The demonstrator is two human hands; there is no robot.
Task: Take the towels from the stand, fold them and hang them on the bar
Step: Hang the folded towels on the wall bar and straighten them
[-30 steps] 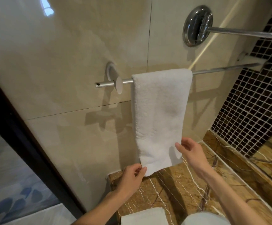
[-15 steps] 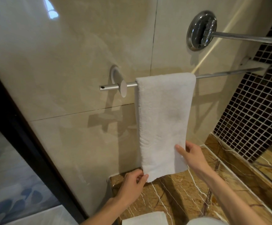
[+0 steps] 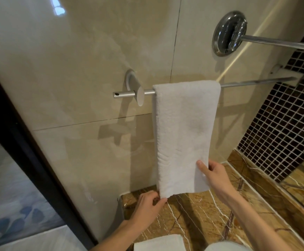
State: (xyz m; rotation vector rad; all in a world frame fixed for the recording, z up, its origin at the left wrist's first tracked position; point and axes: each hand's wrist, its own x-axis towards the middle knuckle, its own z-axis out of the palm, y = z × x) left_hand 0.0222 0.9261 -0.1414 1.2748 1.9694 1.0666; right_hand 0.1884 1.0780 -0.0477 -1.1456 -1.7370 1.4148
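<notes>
Towel [image 3: 184, 134] over bar [image 3: 256, 82]; R hand [image 3: 214, 176] pinches its side, thumb now on front, L hand [image 3: 145, 207] fingers [image 3: 162, 200] still pinching corner, straightening, nearly hung

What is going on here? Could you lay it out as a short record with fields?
place: tiled wall above a brown marble counter
hanging towel: white, folded narrow, draped over the bar
left hand: pinches the towel's lower left corner
right hand: grips the lower right edge, thumb in front
also in view: a second white towel on the counter at the bottom edge; a chrome rail higher up
task state: one towel hung, seemingly being straightened
</notes>
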